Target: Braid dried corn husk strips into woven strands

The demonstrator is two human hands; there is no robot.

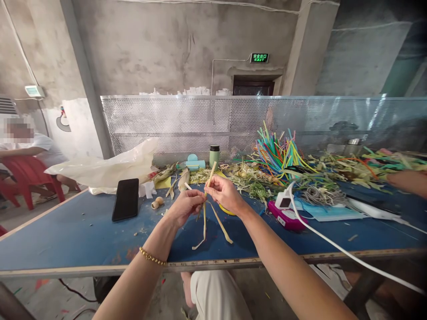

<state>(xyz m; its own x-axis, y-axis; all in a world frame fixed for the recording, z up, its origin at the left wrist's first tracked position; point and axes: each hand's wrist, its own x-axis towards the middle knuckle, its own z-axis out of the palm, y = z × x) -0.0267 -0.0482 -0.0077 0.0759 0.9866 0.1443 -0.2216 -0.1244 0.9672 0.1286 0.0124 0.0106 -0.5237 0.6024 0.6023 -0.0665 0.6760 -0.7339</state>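
Observation:
Between both hands, over the front middle of the blue table (90, 240), are pale yellow-green strips of dried plant leaf (222, 226). My left hand (187, 205) pinches them from the left, with a short pale end sticking out above its fingers. Just beside it, my right hand (223, 192) grips the strips too; a straight piece points up past its fingertips. The loose ends dangle toward the tabletop, and one bends at its tip. Where the strips cross, the fingers hide them. Behind my right hand shows part of a yellow ring-shaped thing (227, 210).
A black phone (125, 200) and plastic bag (106, 166) lie left. A green bottle (214, 156), colourful stems (278, 153) and dried leaves (250, 178) line the back. On the right are a magenta box (287, 217), white cable (320, 235) and another person's arm (408, 183).

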